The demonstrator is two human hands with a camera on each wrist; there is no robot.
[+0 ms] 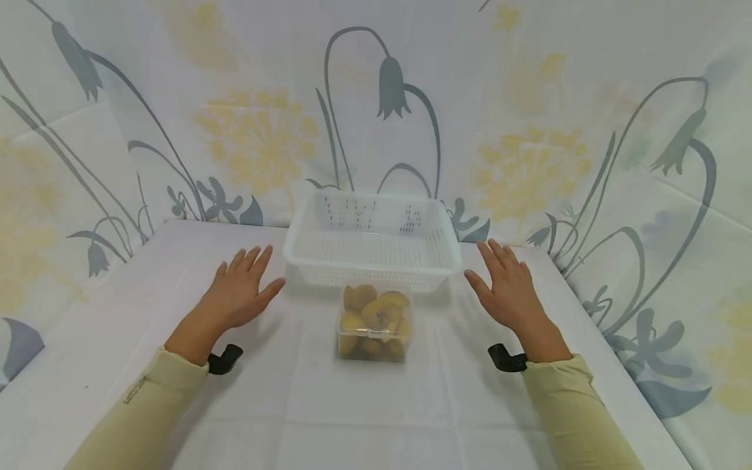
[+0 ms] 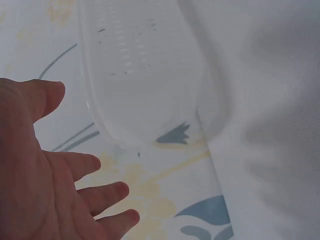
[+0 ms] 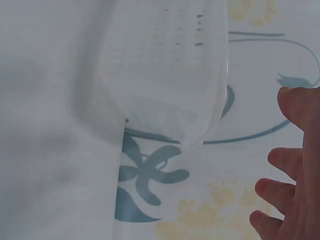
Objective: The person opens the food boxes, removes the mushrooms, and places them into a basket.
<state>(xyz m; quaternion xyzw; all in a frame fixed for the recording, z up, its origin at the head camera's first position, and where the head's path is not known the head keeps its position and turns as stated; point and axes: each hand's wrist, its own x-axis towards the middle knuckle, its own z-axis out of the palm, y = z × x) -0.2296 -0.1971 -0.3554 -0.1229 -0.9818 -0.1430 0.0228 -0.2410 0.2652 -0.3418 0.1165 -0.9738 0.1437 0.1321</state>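
A clear plastic box point(image 1: 346, 347) holding several yellow-brown, rounded pieces point(image 1: 382, 315) that look like fruit stands mid-table. Just behind it is a white perforated plastic basket point(image 1: 373, 266) with nothing inside. My left hand point(image 1: 237, 290) hovers left of the basket, fingers straight and spread, touching nothing. On the other side my right hand point(image 1: 508, 290) is held the same way, apart from the basket's right end. Both wrist views show the spread fingers and one end of the basket; the clear box is outside those two views.
A white cloth covers the table point(image 1: 364, 405). Behind and at both sides rises a fabric backdrop point(image 1: 252, 59) printed with grey bell flowers and yellow blooms. A black wrist camera mount point(image 1: 225, 359) shows below the left wrist, another mount point(image 1: 506, 358) by the right wrist.
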